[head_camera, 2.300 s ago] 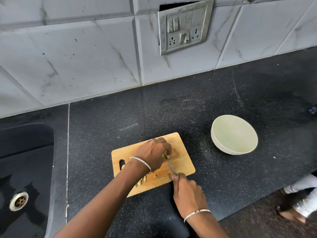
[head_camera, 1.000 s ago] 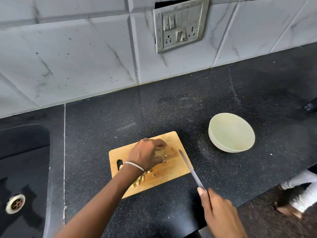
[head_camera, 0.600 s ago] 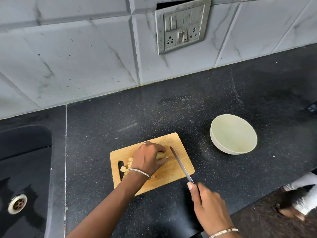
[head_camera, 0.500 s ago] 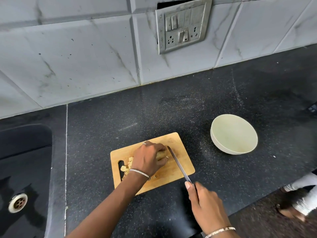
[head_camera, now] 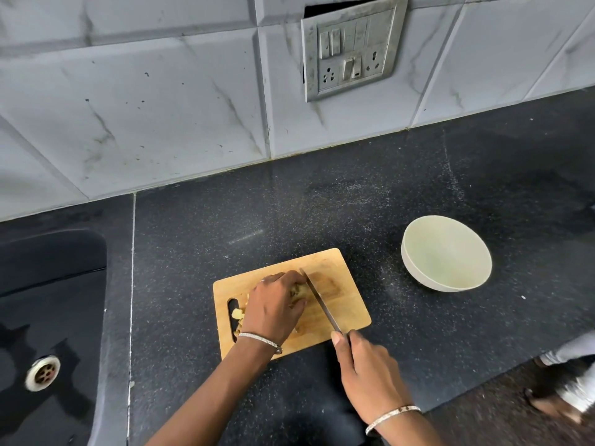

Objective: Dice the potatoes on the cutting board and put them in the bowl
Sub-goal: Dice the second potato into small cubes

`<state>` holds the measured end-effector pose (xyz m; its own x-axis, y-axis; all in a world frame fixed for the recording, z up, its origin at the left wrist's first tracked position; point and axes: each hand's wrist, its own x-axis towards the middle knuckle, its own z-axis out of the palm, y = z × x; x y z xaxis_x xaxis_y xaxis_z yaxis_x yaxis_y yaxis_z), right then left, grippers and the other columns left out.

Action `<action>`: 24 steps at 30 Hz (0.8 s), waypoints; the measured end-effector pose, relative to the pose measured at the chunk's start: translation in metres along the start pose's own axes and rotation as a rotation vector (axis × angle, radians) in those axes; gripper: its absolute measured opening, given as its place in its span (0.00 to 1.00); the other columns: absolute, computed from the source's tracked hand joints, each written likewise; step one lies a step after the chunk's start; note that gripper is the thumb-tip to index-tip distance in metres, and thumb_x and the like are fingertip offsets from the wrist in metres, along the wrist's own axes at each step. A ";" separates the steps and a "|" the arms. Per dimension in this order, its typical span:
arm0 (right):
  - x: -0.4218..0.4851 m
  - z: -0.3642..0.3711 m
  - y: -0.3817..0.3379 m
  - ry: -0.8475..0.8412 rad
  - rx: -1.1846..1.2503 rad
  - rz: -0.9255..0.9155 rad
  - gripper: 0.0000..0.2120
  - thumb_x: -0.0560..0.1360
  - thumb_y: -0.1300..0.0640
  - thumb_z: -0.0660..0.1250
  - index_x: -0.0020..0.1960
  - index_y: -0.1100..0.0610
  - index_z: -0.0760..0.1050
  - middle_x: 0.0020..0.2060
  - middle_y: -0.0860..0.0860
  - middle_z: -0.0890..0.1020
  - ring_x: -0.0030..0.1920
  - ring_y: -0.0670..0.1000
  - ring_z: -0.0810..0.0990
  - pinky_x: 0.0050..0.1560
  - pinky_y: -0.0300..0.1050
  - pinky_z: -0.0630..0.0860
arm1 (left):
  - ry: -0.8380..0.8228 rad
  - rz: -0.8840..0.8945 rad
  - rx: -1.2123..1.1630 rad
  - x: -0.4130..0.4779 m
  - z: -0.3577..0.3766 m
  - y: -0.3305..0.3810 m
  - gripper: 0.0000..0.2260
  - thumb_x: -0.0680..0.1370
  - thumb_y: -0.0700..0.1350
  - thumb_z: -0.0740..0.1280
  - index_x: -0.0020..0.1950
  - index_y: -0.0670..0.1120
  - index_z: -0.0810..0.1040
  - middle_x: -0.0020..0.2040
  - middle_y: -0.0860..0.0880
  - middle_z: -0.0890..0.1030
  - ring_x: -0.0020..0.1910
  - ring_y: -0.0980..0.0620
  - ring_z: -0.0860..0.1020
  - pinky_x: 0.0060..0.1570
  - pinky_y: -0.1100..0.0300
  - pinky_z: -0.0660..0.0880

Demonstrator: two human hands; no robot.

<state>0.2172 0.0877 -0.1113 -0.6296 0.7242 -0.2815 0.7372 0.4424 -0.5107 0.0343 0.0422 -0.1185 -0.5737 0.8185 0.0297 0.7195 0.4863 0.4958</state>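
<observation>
left hand [head_camera: 273, 309] pins potato [head_camera: 301, 289], seemingly touching right hand's [head_camera: 367, 373] knife [head_camera: 320, 302]

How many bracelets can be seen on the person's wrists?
2: one bracelet on the wrist of the left hand, over the cutting board; another bracelet behind the right hand.

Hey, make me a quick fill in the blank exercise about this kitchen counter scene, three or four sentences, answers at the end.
1. The right hand holds a ____ whose blade lies across the cutting board.
2. The left hand presses a piece of ____ onto the board.
3. The bowl on the counter has ____ inside it.
4. The sink lies to the ____ of the board.

Missing words: knife; potato; nothing; left
</observation>
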 end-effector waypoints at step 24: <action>0.022 0.008 -0.040 -0.037 -0.106 0.090 0.18 0.83 0.44 0.46 0.57 0.52 0.69 0.51 0.54 0.81 0.53 0.60 0.81 0.39 0.48 0.68 | -0.026 -0.045 -0.028 0.008 -0.006 -0.004 0.12 0.72 0.52 0.74 0.54 0.54 0.82 0.49 0.56 0.84 0.49 0.51 0.81 0.48 0.58 0.74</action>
<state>0.1715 0.0819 -0.1037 -0.5669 0.7441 -0.3535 0.8116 0.4312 -0.3941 0.0246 0.0450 -0.1147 -0.5945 0.8039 -0.0157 0.6819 0.5145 0.5199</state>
